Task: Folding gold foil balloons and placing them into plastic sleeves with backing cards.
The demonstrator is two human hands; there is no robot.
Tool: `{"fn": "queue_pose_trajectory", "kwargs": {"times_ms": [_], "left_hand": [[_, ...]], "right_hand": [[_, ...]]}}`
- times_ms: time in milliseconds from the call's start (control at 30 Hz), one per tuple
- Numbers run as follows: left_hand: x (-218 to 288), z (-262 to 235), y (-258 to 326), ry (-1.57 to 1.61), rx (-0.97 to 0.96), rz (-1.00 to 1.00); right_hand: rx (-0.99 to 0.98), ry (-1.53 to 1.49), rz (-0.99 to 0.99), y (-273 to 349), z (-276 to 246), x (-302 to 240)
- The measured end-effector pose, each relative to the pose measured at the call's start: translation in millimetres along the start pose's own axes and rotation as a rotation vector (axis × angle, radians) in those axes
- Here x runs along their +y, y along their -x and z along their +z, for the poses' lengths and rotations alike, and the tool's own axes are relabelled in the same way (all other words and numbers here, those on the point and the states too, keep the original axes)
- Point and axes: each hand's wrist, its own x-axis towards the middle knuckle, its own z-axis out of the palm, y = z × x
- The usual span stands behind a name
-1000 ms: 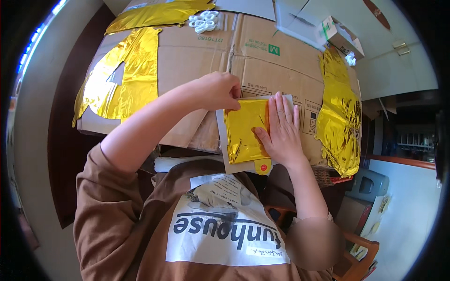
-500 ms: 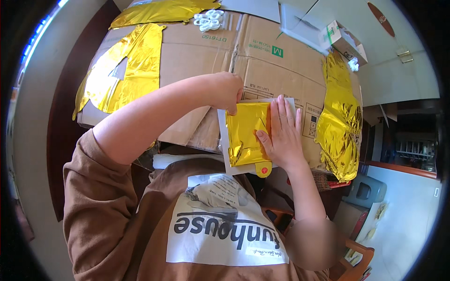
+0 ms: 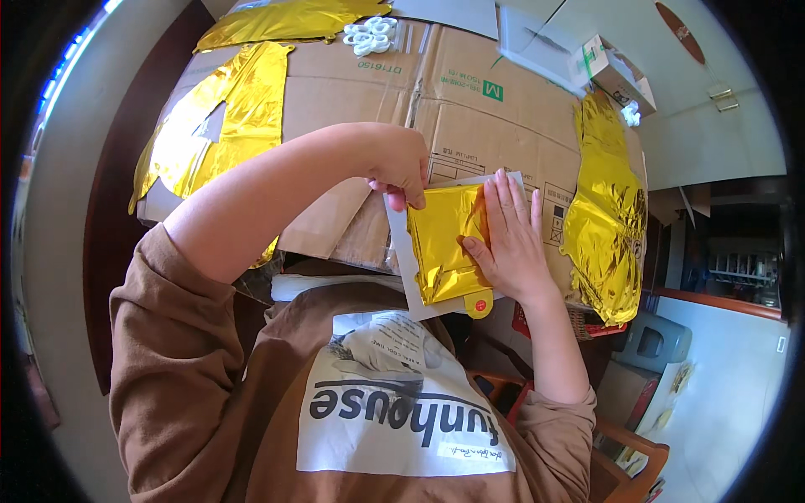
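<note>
A folded gold foil balloon (image 3: pixel 444 239) lies on a white card (image 3: pixel 403 260), its small tab with a red dot (image 3: pixel 480 305) sticking out at the near end. At the far left corner, my left hand (image 3: pixel 404 168) is closed on the foil, thumb on top, with other fingers curled by the card's edge. My right hand (image 3: pixel 511 247) rests flat along the right side of the foil, fingers stretched out and thumb across it. Both forearms come in from the sides. The underside of the card is hidden.
Brown cardboard (image 3: pixel 352 101) covers the table. Unfolded gold foil balloons lie at left (image 3: pixel 251 109), far left (image 3: pixel 289 23) and right (image 3: pixel 608 218). White looped pieces (image 3: pixel 370 35) sit at the back. A small open box (image 3: pixel 612 71) stands far right; a red basket (image 3: pixel 599 329) is near right.
The card and folded foil have turned slightly, their near end swinging right. My left hand's fingers have spread toward the left beside the card. My right hand stays on the foil.
</note>
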Motion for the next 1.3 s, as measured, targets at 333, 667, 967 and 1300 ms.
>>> {"fn": "queue_pose_trajectory", "kwargs": {"times_ms": [333, 667, 967, 1300], "left_hand": [[-16.7, 9.1, -4.1, 0.245, 0.048, 0.061], [-25.5, 26.4, 18.5, 0.370, 0.158, 0.199], [-31.4, 49.5, 20.6, 0.495, 0.343, 0.249], [-33.3, 56.8, 17.6, 0.510, 0.424, 0.185]], "right_hand": [[0.012, 0.014, -0.001, 1.4, 2.3, -0.5], [0.026, 0.011, 0.022, 2.1, 3.9, -2.8], [0.031, 0.020, 0.019, 2.8, 6.1, -1.2], [0.030, 0.022, 0.020, 2.9, 6.2, -1.6]]}}
